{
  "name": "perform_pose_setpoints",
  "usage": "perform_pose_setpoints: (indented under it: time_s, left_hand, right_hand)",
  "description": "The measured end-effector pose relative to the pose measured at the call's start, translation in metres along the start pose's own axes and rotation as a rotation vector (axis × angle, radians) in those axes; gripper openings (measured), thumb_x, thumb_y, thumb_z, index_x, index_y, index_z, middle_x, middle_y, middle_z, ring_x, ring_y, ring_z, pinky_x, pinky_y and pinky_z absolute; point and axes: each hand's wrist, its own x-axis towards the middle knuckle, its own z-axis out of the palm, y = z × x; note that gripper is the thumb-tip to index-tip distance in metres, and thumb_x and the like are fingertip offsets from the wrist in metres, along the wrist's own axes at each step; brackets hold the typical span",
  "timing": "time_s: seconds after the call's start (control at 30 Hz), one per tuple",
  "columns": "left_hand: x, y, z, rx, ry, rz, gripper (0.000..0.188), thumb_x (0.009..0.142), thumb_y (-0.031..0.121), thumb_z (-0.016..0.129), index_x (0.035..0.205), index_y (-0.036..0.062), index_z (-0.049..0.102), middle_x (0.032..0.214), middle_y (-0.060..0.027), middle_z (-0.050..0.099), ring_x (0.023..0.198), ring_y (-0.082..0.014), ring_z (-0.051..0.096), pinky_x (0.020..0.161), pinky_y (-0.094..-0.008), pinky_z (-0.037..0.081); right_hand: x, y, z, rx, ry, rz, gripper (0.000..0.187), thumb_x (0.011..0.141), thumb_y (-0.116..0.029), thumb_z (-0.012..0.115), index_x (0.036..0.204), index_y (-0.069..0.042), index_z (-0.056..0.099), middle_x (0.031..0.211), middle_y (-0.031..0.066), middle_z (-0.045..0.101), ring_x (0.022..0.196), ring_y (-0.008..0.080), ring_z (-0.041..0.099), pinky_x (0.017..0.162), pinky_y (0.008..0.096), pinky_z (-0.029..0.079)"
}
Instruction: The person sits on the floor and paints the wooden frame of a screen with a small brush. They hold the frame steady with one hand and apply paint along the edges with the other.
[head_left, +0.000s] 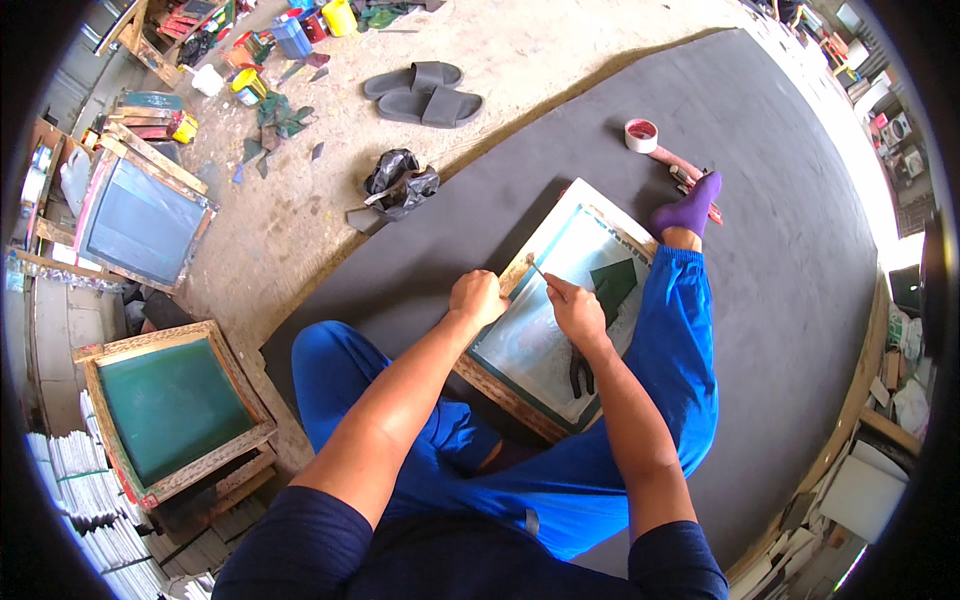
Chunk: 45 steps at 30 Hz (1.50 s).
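Observation:
A wooden screen frame (510,405) with pale mesh lies on the dark surface between my legs. My left hand (478,300) is closed on the left rail of this frame. In my right hand (577,310) is a thin metal-shafted tool (538,268), its tip against the same rail just beyond my left hand. The tool's handle is hidden in my fist, so its exact kind cannot be made out. On the mesh beside my right hand lies a dark green piece (614,284). Black-handled pliers (581,373) rest on the mesh under my right forearm.
My purple-socked foot (690,205) sits by the frame's far corner, partly covering red-and-metal tools. A tape roll (640,135) lies beyond. To the left are a black plastic bag (400,183), sandals (432,104), a green screen (175,405) and a bluish screen (145,222).

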Motion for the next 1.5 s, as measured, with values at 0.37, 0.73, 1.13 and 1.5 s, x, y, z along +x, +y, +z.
perform_pose_setpoints:
  time_s: [0.37, 0.73, 1.13, 1.5]
  left_hand:
    - [0.001, 0.002, 0.000, 0.012, -0.008, -0.006, 0.030, 0.076, 0.030, 0.084, 0.090, 0.0033, 0.081, 0.090, -0.0211, 0.077, 0.090, -0.0378, 0.076, 0.083, -0.0473, 0.061]
    - [0.001, 0.000, 0.005, 0.027, -0.011, -0.016, 0.032, 0.077, 0.030, 0.083, 0.094, 0.0032, 0.081, 0.096, -0.0193, 0.077, 0.092, -0.0371, 0.076, 0.086, -0.0470, 0.061]
    - [0.001, 0.001, 0.002, 0.006, 0.002, 0.006, 0.031, 0.074, 0.029, 0.084, 0.092, 0.0039, 0.081, 0.091, -0.0194, 0.077, 0.089, -0.0370, 0.077, 0.084, -0.0465, 0.061]
    - [0.000, -0.002, 0.004, 0.010, 0.018, 0.023, 0.034, 0.074, 0.031, 0.083, 0.092, 0.0021, 0.081, 0.090, -0.0207, 0.077, 0.088, -0.0373, 0.077, 0.083, -0.0463, 0.062]
  right_hand:
    - [-0.008, -0.001, 0.006, -0.031, 0.063, -0.028, 0.034, 0.103, -0.034, 0.059, 0.135, -0.029, 0.069, 0.102, 0.0241, 0.075, 0.095, 0.0452, 0.073, 0.085, 0.0539, 0.059]
    - [-0.010, -0.030, -0.001, -0.227, -0.058, 0.067, 0.039, 0.105, -0.034, 0.054, 0.142, -0.026, 0.063, 0.106, 0.0215, 0.076, 0.098, 0.0438, 0.074, 0.088, 0.0536, 0.059]
    - [0.002, 0.014, 0.023, 0.306, -0.019, 0.086, 0.036, 0.103, -0.029, 0.062, 0.134, -0.014, 0.071, 0.115, 0.0225, 0.076, 0.111, 0.0358, 0.073, 0.100, 0.0415, 0.054]
    - [0.019, 0.037, 0.032, 0.351, -0.018, -0.046, 0.036, 0.104, -0.033, 0.061, 0.135, -0.018, 0.071, 0.122, 0.0203, 0.075, 0.116, 0.0337, 0.072, 0.101, 0.0402, 0.054]
